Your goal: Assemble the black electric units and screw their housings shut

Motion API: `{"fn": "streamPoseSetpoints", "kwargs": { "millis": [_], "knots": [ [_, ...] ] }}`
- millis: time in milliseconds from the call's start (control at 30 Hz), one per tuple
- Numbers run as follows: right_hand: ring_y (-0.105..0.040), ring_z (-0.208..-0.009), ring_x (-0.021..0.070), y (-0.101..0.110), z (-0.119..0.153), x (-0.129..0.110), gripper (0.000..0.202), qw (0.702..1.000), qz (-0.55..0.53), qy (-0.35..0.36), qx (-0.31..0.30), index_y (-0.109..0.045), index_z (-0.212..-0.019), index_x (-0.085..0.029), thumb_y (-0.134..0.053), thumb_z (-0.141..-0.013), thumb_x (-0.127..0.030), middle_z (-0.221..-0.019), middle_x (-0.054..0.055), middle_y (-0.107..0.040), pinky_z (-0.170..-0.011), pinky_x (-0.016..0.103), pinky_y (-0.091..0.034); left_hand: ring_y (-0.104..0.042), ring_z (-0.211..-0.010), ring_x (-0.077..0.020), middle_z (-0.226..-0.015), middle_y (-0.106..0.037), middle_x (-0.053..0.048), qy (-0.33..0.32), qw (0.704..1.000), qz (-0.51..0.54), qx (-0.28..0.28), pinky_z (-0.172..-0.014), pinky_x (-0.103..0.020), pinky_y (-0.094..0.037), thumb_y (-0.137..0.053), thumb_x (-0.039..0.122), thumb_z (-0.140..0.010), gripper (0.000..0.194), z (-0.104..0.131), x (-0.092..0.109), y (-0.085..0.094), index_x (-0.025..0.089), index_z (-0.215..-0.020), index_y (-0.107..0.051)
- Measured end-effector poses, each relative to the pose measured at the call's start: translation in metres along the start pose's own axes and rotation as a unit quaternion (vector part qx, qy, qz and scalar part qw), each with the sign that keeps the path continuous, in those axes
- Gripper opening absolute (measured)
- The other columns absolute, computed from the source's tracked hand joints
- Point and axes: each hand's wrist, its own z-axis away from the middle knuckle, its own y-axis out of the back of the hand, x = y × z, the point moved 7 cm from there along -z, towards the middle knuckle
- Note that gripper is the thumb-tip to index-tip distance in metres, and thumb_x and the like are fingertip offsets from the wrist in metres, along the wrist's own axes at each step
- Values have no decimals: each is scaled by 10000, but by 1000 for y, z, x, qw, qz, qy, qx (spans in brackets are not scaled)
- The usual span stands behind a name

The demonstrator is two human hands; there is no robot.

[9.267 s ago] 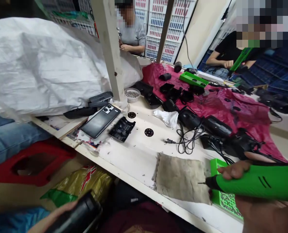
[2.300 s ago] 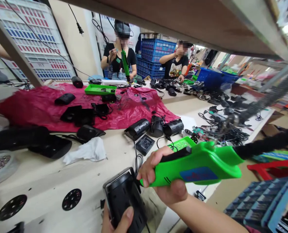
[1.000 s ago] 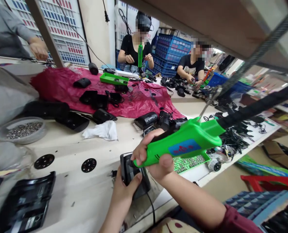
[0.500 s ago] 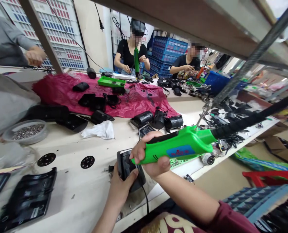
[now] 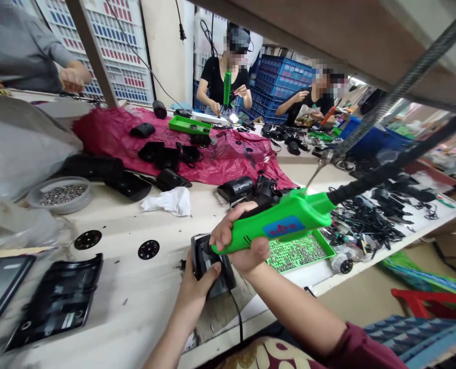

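Observation:
My left hand [image 5: 200, 279] grips a black plastic housing [image 5: 208, 261] near the front edge of the bench, thumb across its face. A black cable runs down from the housing. My right hand [image 5: 243, 243] is wrapped round a green power screwdriver [image 5: 277, 223], which hangs from a spring and has a thick black cord. The tool's nose meets the housing; its tip is hidden by my fingers. Just right of my right hand lies a green tray [image 5: 297, 251] of small screws.
Left on the bench are a bowl of screws [image 5: 60, 195], two black discs [image 5: 149, 249] and a black shell [image 5: 58, 297]. Black parts lie on a pink sheet [image 5: 112, 138]. Tangled cables [image 5: 370, 215] spread at right. Several people sit across the bench.
The view has shifted, so the bench items appear further right. More of the green screw tray shows. Both hands keep their holds, and the screwdriver stays against the housing.

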Motion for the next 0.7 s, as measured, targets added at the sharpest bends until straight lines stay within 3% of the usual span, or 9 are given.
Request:
{"fn": "streamPoseSetpoints", "kwargs": {
  "millis": [133, 267, 400, 567, 700],
  "knots": [
    [-465, -365, 97, 1, -1, -15, 408, 1000, 6, 9, -7, -575, -871, -251, -665, -752, -631, -504, -76, -502, -432, 246, -486, -587, -1143, -293, -1181, -669, -91, 15, 1000, 26, -8, -1000, -399, -426, -766, 443, -643, 734, 5, 1, -3, 193, -1290, -526],
    [-504, -404, 133, -5, -2, -54, 390, 998, 29, 15, -49, -590, -955, -254, -632, -790, -605, -534, -56, -512, -467, 287, -505, -619, -1096, -278, -1213, -667, -90, 63, 995, 81, 1, -911, -388, -491, -776, 397, -641, 876, 13, -1, 0, 232, -1420, -411],
    [-505, -422, 142, -7, 5, -88, 370, 993, 32, 81, -75, -595, -1051, -254, -592, -834, -553, -560, -49, -501, -473, 296, -520, -660, -972, -270, -1073, -723, -81, 114, 981, 158, 5, -793, -350, -534, -815, 333, -582, 880, 16, -5, 8, 209, -1385, -478],
    [-456, -400, 109, 10, 20, -84, 422, 994, 30, 100, -12, -588, -1068, -245, -578, -838, -598, -572, -67, -464, -454, 263, -506, -653, -1023, -280, -1096, -728, -63, 120, 982, 146, 2, -808, -322, -530, -847, 330, -519, 912, 15, -8, 12, 219, -1360, -513],
    [-498, -441, 121, 18, 21, -80, 402, 998, 15, 49, -34, -585, -1067, -256, -587, -847, -593, -591, -61, -484, -506, 279, -522, -615, -1123, -305, -1157, -713, -61, 126, 983, 136, 13, -861, -338, -521, -855, 350, -510, 917, 15, -14, 16, 225, -1354, -517]
  ]
}}
